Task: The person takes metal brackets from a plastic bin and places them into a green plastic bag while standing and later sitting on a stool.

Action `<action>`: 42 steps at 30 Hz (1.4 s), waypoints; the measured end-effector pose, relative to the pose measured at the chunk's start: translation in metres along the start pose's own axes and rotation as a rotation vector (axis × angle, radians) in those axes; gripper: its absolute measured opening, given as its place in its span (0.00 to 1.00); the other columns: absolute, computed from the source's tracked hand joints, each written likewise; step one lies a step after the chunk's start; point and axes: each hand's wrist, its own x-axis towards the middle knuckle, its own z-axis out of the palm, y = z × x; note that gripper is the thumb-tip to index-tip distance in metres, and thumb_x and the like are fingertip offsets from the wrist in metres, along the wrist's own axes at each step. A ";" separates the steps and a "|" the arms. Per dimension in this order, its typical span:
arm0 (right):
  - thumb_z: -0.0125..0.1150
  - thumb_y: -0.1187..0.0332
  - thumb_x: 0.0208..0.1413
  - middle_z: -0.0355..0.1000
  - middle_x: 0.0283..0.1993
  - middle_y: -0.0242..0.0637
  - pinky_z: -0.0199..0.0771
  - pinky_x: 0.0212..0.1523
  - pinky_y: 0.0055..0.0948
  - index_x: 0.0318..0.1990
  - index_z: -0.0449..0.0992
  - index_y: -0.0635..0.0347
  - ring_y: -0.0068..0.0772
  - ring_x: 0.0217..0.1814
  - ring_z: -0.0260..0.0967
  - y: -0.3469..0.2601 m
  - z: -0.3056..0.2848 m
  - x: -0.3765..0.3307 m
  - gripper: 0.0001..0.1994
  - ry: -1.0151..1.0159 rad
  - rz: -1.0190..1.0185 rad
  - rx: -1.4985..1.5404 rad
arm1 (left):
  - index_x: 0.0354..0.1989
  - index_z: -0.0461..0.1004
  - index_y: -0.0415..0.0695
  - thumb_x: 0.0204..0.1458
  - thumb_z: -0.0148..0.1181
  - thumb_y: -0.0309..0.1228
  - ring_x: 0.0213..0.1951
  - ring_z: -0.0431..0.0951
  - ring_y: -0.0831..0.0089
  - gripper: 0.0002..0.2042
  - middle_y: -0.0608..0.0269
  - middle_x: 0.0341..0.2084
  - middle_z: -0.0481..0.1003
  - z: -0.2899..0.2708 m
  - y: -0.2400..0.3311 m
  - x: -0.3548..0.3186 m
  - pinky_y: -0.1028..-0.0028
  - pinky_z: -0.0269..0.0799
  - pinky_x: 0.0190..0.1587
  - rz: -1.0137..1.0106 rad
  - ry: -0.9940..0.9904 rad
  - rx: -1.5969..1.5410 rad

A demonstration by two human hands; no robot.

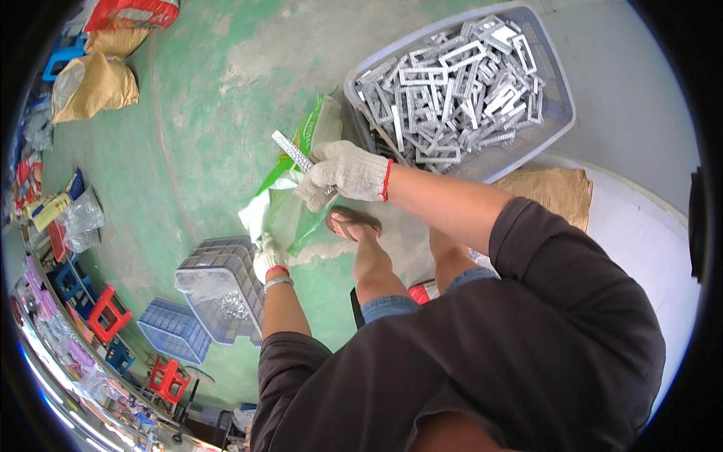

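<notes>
My right hand (346,172), in a pale knit glove with a red cuff, grips a narrow silver perforated metal frame (292,151). It holds the frame above a green and white plastic bag (282,215) on the floor. My left hand (269,258), gloved the same way, is closed on the bag's near edge; its fingers are partly hidden by the plastic. To the right of the bag, a grey plastic crate (563,83) holds a heap of similar silver rectangular frames (452,94).
Near my left arm stand a grey crate (218,260) with small shiny pieces inside and a blue crate (175,331). Flattened brown cardboard (550,192) lies by the frame crate. Red stools (109,315) and a paper sack (102,87) are along the left.
</notes>
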 end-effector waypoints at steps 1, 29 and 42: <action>0.56 0.77 0.48 0.72 0.31 0.45 0.74 0.37 0.33 0.40 0.67 0.77 0.35 0.32 0.73 0.001 0.000 -0.005 0.12 -0.003 -0.007 -0.001 | 0.40 0.78 0.38 0.52 0.59 0.56 0.36 0.78 0.64 0.28 0.52 0.33 0.80 -0.027 0.026 -0.022 0.68 0.71 0.40 -0.046 0.022 -0.257; 0.72 0.65 0.37 0.73 0.46 0.43 0.74 0.49 0.33 0.50 0.73 0.61 0.40 0.48 0.74 -0.090 -0.048 -0.170 0.28 0.441 -0.433 -1.219 | 0.61 0.65 0.37 0.62 0.54 0.33 0.44 0.78 0.67 0.21 0.57 0.48 0.74 -0.052 0.300 -0.281 0.66 0.76 0.46 0.608 -0.699 -0.956; 0.65 0.76 0.49 0.76 0.35 0.36 0.75 0.40 0.24 0.43 0.79 0.63 0.26 0.38 0.75 -0.115 -0.079 -0.217 0.12 0.246 -0.492 -0.708 | 0.60 0.64 0.37 0.53 0.56 0.18 0.56 0.71 0.54 0.24 0.47 0.54 0.71 -0.024 0.327 -0.313 0.59 0.69 0.59 0.618 -0.918 -1.494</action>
